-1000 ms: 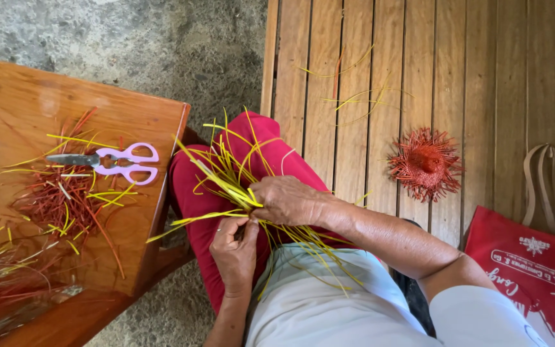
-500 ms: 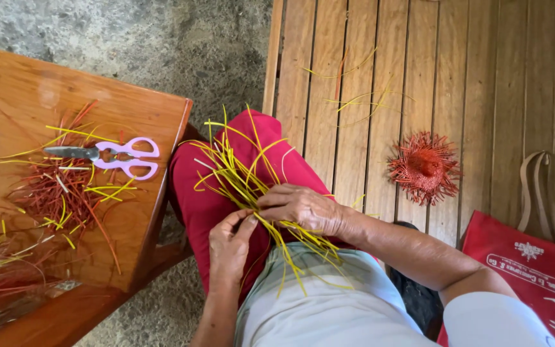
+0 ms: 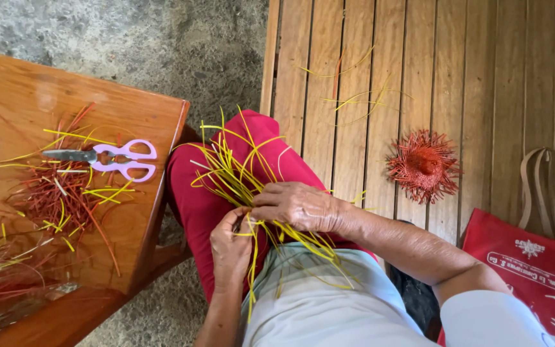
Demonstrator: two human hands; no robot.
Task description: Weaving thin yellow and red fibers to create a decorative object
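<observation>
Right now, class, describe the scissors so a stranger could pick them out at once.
Start at the wooden table on the left, strewn with red and yellow strips. The scissors lie flat near its right edge, blades pointing left. Their pale pink handles mark them out from the strips around them.

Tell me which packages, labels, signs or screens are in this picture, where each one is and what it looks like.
Red bag: lies on the wooden floor at the lower right, beside the person's right arm; flat cloth-like carrier, red with white printing, with tan strap handles reaching up the boards.
No other package, label, sign or screen shows.
</observation>
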